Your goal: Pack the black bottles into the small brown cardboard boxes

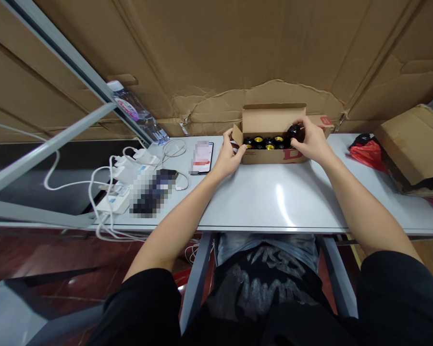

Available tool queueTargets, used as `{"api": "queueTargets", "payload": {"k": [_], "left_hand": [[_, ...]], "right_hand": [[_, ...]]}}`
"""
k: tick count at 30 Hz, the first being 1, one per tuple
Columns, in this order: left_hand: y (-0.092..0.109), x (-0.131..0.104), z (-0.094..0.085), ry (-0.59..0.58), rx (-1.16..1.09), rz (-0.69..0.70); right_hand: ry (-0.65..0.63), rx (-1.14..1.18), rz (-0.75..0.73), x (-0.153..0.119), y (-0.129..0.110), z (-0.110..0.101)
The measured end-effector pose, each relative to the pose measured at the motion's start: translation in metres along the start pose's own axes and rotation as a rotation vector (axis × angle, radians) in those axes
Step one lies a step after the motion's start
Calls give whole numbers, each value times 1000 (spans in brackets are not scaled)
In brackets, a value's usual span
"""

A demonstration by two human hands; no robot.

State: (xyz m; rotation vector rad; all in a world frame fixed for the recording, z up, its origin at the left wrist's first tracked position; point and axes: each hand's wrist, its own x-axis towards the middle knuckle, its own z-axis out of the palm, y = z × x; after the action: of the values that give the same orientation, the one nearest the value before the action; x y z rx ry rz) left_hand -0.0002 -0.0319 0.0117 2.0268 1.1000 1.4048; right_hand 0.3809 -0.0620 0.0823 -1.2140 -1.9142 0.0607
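Note:
An open cardboard box (270, 156) stands at the back of the white table, its lid raised behind it. Several black round parts with gold-coloured rings (269, 144) sit in rows inside. My left hand (228, 156) is closed on the box's left end, with the fingers around the side flap (237, 135). Between the thumb and fingers of my right hand (312, 139) is a black round part (293, 131), held over the right end of the box. What the part is exactly, I cannot tell.
Left of the box lie a phone (203, 158), a blurred dark item (154, 192), and a power strip (117, 197) with white cables. A water bottle (139, 113) leans against the metal frame. At right are a red plastic bag (366, 154) and a larger cardboard box (414, 144).

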Motion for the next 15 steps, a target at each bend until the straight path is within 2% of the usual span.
{"api": "queueTargets", "payload": {"k": [9, 15], "left_hand": [[-4, 1, 2, 1, 24, 30], [-1, 0, 2, 6, 29, 25]], "right_hand": [[6, -70, -3, -2, 3, 3], [55, -57, -27, 0, 2, -3]]}}
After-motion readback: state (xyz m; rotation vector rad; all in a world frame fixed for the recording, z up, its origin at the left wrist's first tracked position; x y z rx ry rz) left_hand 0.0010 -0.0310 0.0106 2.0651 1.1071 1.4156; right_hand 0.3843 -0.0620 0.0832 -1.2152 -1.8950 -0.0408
